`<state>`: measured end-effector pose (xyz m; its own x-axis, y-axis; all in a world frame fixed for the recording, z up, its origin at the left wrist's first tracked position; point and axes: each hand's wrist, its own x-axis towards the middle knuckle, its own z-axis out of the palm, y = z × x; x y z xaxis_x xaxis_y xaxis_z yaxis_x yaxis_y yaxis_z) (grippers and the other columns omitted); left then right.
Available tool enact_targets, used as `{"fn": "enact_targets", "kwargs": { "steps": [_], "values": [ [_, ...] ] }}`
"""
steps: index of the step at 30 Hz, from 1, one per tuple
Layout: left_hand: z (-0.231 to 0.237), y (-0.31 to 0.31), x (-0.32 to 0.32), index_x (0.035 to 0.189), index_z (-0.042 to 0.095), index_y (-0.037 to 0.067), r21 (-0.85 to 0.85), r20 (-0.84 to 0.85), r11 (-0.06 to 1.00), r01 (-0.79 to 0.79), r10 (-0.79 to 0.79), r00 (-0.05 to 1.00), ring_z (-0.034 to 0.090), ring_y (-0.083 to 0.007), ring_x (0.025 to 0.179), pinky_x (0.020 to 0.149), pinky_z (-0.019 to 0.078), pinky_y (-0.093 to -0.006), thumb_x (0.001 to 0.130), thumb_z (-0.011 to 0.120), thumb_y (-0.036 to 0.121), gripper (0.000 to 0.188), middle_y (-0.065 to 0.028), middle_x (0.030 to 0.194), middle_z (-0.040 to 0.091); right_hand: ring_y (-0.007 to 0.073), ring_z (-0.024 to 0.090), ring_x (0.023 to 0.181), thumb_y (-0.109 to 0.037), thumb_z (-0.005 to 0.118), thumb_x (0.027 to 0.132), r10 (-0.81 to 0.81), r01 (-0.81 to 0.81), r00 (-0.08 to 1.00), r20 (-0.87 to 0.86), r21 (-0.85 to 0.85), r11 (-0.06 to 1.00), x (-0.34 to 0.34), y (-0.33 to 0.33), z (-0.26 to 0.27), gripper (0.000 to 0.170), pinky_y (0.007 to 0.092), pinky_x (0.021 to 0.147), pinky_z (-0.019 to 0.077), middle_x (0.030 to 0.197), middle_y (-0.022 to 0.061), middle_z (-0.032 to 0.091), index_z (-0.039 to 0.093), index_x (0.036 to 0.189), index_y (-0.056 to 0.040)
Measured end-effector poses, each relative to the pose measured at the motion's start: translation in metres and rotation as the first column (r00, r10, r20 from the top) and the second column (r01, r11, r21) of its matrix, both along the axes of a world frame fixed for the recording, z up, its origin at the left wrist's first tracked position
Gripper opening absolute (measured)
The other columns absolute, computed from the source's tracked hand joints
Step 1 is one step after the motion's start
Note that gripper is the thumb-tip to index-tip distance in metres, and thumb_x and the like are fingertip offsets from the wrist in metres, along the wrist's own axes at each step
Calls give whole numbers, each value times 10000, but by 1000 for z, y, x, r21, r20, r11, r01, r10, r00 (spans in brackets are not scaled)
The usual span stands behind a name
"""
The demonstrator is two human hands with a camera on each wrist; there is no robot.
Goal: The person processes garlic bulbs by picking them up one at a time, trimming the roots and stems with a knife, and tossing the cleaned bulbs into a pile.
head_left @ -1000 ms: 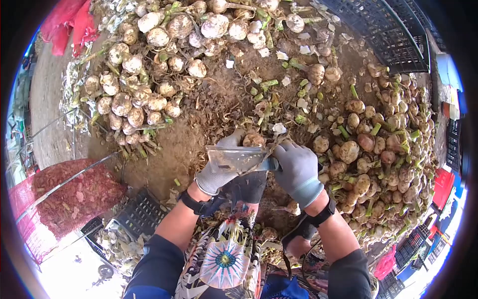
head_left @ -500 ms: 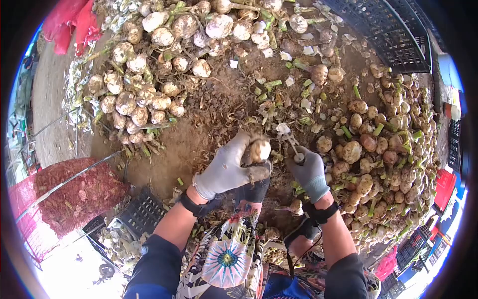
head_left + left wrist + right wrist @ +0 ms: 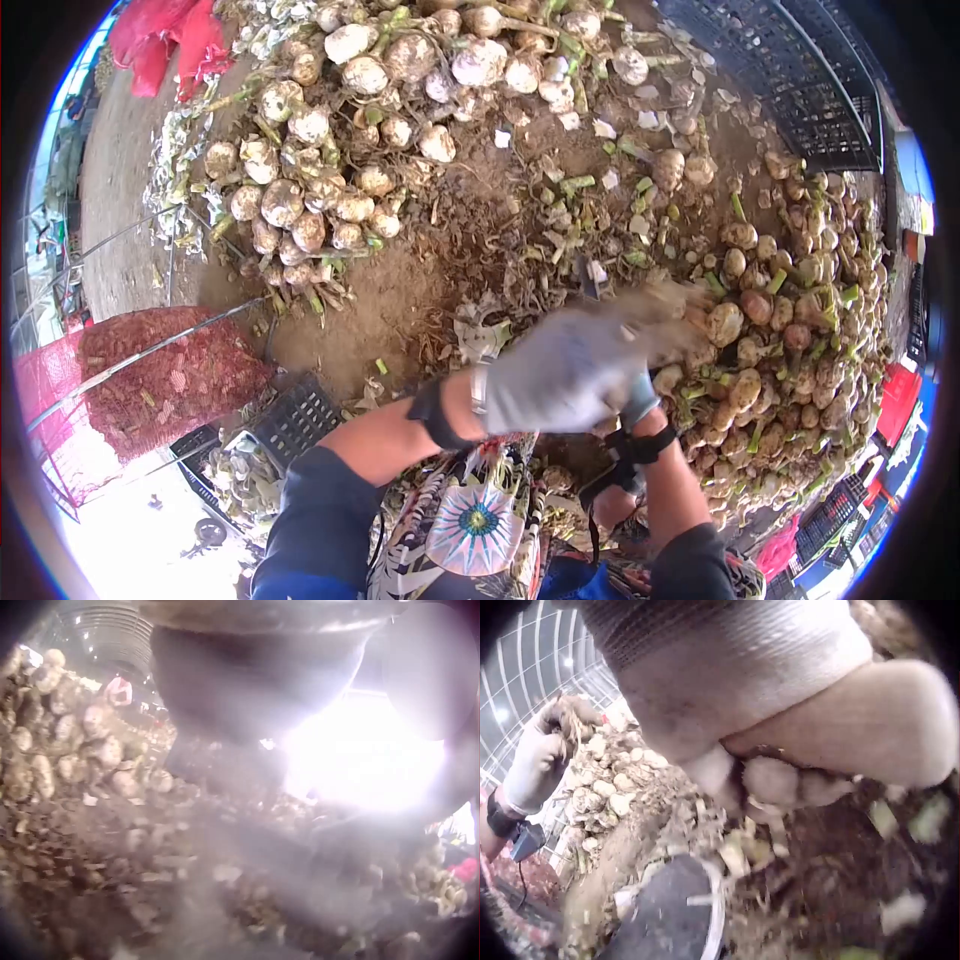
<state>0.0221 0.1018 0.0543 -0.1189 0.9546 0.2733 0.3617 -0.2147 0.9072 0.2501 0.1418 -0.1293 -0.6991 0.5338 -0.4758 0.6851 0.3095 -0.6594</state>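
The gloved left hand, blurred, reaches across the right hand toward the right-hand heap. Its brown-stained fingers blur together in the head view; in the right wrist view the left hand has pale strands at its bent fingers, and whether a bulb is in them cannot be told. Mostly covered by the left, the right hand shows its cuff; the right wrist view has the right hand with fingers curled in. A dark knife blade shows beyond the hands, its handle hidden.
Garlic bulbs with stems are heaped at upper left, and another heap of bulbs lies on the right. Black crates stand at upper right and lower left. A red mesh sack lies at left. Trimmings litter the ground.
The left hand, which held a bulb close to the knife, has swung right, over the right hand. The right hand is now largely covered. The head view has shifted slightly.
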Motion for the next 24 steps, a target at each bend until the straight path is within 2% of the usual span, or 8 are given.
{"fn": "enact_targets", "kwargs": {
  "steps": [2, 3, 4, 5, 8, 11, 20, 24],
  "values": [
    [15, 25, -12, 1317, 555, 144, 16, -124, 992, -124, 125, 984, 726, -211, 850, 577, 581, -305, 743, 699, 35, 602, -168, 1366, 566, 153, 626, 709, -158, 722, 837, -115, 119, 924, -365, -11, 993, 14, -13, -29, 201, 296, 689, 524, 793, 34, 693, 679, 961, -6],
    [5, 28, -33, 1308, 554, 135, -119, -80, 963, -243, 234, 969, 722, -207, 799, 569, 578, -298, 764, 698, 60, 568, -173, 1339, 575, 115, 600, 703, -99, 757, 805, -199, 185, 980, 14, -446, 876, -47, 20, 86, 164, 259, 656, 491, 764, 9, 669, 695, 940, -29],
    [-12, 29, -66, 1299, 552, 125, -248, -54, 906, -344, 342, 938, 718, -203, 748, 561, 575, -291, 784, 696, 85, 536, -177, 1312, 584, 78, 559, 686, -72, 759, 804, -313, 267, 950, -9, -496, 826, -44, 22, 79, 138, 240, 630, 464, 762, -26, 648, 706, 928, -41],
    [-37, 28, -98, 1200, 610, 110, -232, -528, 748, -622, 440, 726, 680, -153, 665, 599, 569, -258, 864, 672, 188, 350, -110, 1121, 685, 72, 548, 680, -68, 757, 805, -381, 333, 925, 1, -488, 807, -46, 29, 85, 143, 243, 623, 460, 755, -36, 641, 707, 936, -38],
    [-100, 9, -180, 1263, 534, 108, -474, -836, 475, -742, 22, 548, 708, -268, 841, 698, 581, -370, 804, 704, 173, 494, -225, 1340, 527, 61, 534, 679, -63, 749, 812, -476, 449, 877, 74, -482, 753, -51, 42, 95, 149, 245, 621, 457, 751, -44, 633, 709, 953, -33],
    [-105, 12, -166, 1290, 493, 75, -505, -806, 458, -732, 53, 589, 673, -416, 925, 805, 574, -456, 729, 691, 124, 597, -267, 1407, 429, 56, 530, 694, -68, 741, 819, -502, 478, 859, 94, -497, 724, -54, 38, 86, 155, 246, 636, 460, 755, -38, 631, 705, 963, -23],
    [-108, 25, -173, 1393, 472, 92, -577, -811, 384, -721, -163, 562, 677, -386, 965, 805, 575, -446, 778, 655, 99, 641, -257, 1365, 458, 42, 516, 711, -110, 749, 824, -507, 447, 862, 23, -506, 737, -72, 38, 99, 198, 232, 656, 457, 767, -37, 624, 687, 965, 15],
    [-98, 16, -166, 1349, 514, 38, -641, -700, 339, -688, 110, 706, 694, -340, 908, 768, 588, -413, 779, 699, 146, 609, -273, 1337, 489, 38, 518, 709, -104, 755, 825, -513, 447, 859, -1, -489, 749, -71, 38, 107, 212, 228, 650, 458, 770, -37, 629, 690, 983, 21]
  ]
}}
